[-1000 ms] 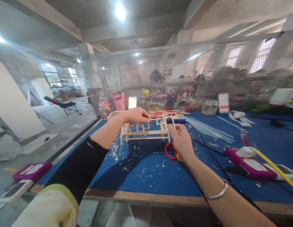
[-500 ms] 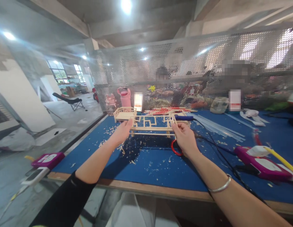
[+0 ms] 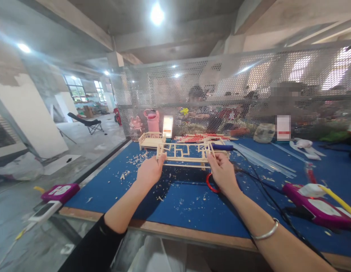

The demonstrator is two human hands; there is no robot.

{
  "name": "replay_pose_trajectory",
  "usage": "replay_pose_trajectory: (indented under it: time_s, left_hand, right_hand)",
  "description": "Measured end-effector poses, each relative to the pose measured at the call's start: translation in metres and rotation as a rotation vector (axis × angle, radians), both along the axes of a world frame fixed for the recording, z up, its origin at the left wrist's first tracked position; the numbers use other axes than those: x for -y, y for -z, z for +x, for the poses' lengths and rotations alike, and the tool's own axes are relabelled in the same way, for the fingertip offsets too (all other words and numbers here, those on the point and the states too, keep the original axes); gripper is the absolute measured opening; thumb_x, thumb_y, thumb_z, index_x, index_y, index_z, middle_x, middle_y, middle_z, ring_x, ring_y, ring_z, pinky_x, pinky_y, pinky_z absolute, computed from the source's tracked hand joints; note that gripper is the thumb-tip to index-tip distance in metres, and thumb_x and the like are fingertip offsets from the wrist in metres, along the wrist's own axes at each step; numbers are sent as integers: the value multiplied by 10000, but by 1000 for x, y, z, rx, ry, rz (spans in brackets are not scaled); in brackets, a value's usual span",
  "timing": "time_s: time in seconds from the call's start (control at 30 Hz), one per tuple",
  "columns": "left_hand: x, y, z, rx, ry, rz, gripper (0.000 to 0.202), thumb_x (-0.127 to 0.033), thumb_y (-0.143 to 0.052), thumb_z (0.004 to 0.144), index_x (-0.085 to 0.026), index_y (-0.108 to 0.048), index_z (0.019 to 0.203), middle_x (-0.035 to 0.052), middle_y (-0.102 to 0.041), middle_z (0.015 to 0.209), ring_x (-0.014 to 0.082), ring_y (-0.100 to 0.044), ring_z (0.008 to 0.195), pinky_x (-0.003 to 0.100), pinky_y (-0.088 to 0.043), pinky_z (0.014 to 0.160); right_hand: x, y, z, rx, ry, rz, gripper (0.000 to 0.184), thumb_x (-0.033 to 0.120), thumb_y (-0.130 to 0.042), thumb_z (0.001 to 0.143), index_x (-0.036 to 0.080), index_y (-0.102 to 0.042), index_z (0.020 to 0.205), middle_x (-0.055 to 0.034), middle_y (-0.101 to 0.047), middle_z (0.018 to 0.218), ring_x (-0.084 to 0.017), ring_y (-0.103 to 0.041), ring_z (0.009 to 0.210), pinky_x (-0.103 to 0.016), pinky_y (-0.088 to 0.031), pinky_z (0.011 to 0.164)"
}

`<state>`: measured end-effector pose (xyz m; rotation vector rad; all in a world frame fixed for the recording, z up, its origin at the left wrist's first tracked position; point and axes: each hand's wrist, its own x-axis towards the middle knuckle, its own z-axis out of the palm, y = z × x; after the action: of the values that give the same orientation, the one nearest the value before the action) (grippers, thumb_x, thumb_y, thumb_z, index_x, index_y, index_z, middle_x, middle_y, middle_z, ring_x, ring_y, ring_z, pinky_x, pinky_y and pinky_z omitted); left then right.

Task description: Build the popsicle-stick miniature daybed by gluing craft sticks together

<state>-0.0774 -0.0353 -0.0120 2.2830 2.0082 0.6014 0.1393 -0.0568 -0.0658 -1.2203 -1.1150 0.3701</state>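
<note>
A small model bench (image 3: 182, 159) of pale wooden sticks, with a lattice back, is held level between both hands over the blue table top. My left hand (image 3: 149, 170) is closed on its left end, the thumb along the corner post. At the right end my right hand (image 3: 224, 172) pinches the corner between thumb and fingers. Behind its left end stands a second small wooden stick model (image 3: 151, 142). A blue-handled tool (image 3: 220, 147) with a cord lies just beyond my right hand. Beneath that hand a red ring-shaped handle (image 3: 208, 184) shows, partly hidden.
Red and pale sticks (image 3: 198, 138) lie at the back, with clear glue sticks (image 3: 262, 160) to their right. Purple power strips (image 3: 301, 196) and cords occupy the right side. A pink bottle (image 3: 153, 122) stands by the perforated metal screen (image 3: 164, 83). Wood shavings litter the table.
My left hand has shifted its grip on the bench's left end, coming round the corner post. My right hand keeps its hold. The whole view has shifted slightly.
</note>
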Motion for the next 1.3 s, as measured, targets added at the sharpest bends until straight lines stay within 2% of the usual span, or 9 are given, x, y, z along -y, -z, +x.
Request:
replay_pose_trajectory:
  time_s: [0.47,0.67,0.8,0.87,0.97,1.07,1.13,1.2,1.3]
  left_hand:
    - [4,-15,-4,-177,-75,-44,779,-554,-67,872,-99,-693,785,234,-677,850,344,-641,882,402,-463,726]
    - [0,-22,-33,-45,171,33,526,-473,-221,868,-187,-529,552,94,-633,645,221,-601,684,292,-401,632]
    - [-11,-31,-70,198,-46,245,467,-389,-170,880,-194,-470,579,64,-569,594,182,-540,607,282,-390,599]
    - [-19,-35,-90,247,-215,321,450,-321,-168,877,-174,-523,643,92,-595,647,209,-572,681,304,-421,673]
    - [-30,-33,-112,229,-327,303,408,-243,-215,854,-125,-580,992,121,-656,820,255,-613,836,341,-449,775]
    - [-31,-19,-116,13,-229,7,581,-228,-421,769,-124,-370,1339,169,-595,1182,305,-543,1112,410,-412,919]
    - [-25,-7,-104,-161,-226,-29,817,-321,-596,677,-178,-264,1411,188,-287,1463,387,-249,1340,551,-275,1017]
    - [-18,4,-84,-189,-134,-19,971,-462,-643,642,-171,-173,1440,185,-62,1519,402,-45,1379,618,-167,1038]
    - [-13,17,-49,-73,137,-2,952,-510,-608,675,-143,-172,1437,180,-156,1506,355,-133,1382,566,-166,1074]
  right_hand:
    - [3,-6,-2,98,62,-24,403,598,-527,706,197,-526,748,23,-531,535,-133,-445,500,-268,-362,521]
    - [1,-5,-2,68,69,-23,383,576,-535,704,194,-532,738,29,-524,509,-129,-430,482,-264,-348,504]
    - [1,-6,-2,64,69,-31,369,560,-528,715,193,-540,742,27,-531,514,-131,-438,494,-265,-354,520]
    - [2,-7,-3,65,83,-39,367,558,-529,712,192,-542,738,24,-538,523,-132,-443,500,-265,-355,526]
    - [1,-8,-2,64,73,-52,366,555,-529,711,191,-542,749,18,-552,549,-132,-452,514,-266,-360,540]
    - [0,-6,-1,51,53,-63,369,557,-531,711,192,-538,762,20,-552,560,-132,-449,519,-267,-360,550]
    - [-1,-5,-1,41,48,-63,373,560,-534,708,193,-536,768,18,-553,563,-134,-453,528,-269,-361,558]
    - [-2,-4,0,42,49,-59,375,561,-534,708,192,-537,772,12,-562,575,-140,-470,548,-272,-367,573]
    - [-3,-3,1,42,43,-56,375,558,-532,708,190,-538,783,1,-583,602,-145,-494,572,-276,-380,594]
